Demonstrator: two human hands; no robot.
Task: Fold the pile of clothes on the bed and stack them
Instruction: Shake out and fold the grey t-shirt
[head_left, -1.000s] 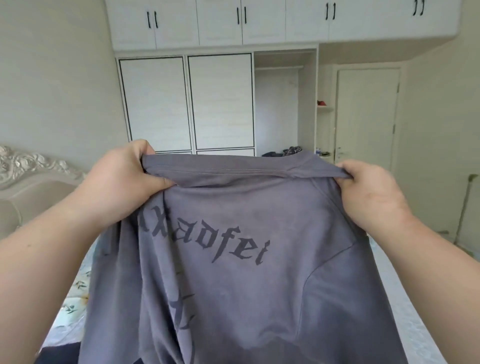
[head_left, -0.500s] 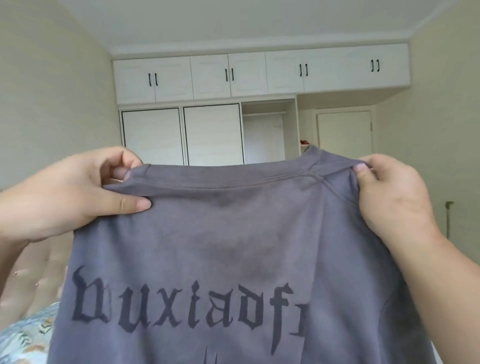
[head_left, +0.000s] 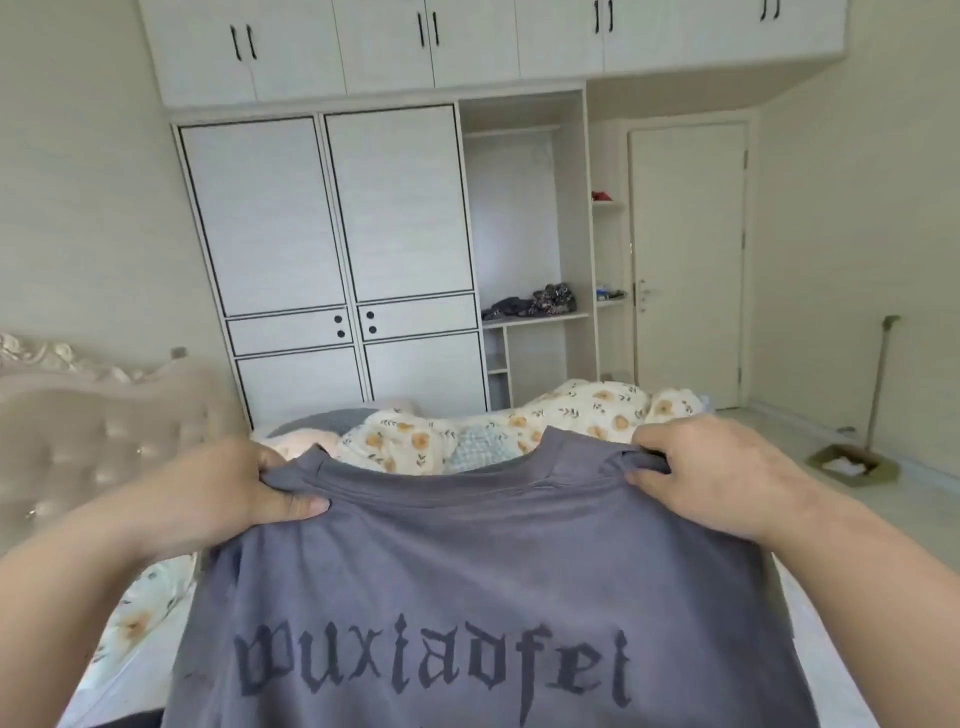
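Observation:
A grey T-shirt (head_left: 483, 561) with dark gothic lettering hangs spread out in front of me, above the bed. My left hand (head_left: 228, 493) pinches its left shoulder seam. My right hand (head_left: 711, 467) grips the right shoulder by the collar. The shirt hides most of the bed (head_left: 130, 623) below. Beyond the collar lies a floral quilt (head_left: 571, 410) with a pale checked garment (head_left: 480, 447) bunched against it.
A tufted headboard (head_left: 78, 431) stands at the left. A white wardrobe (head_left: 332, 218) faces me, with dark clothes (head_left: 535, 304) on an open shelf. At the right are a closed door (head_left: 685, 260), a broom (head_left: 883, 374) and a dustpan (head_left: 852, 465) on the floor.
The shirt has come down from raised in front of the wardrobe to low over the bed, and the view has tilted down. Both hands keep their hold on the shoulders.

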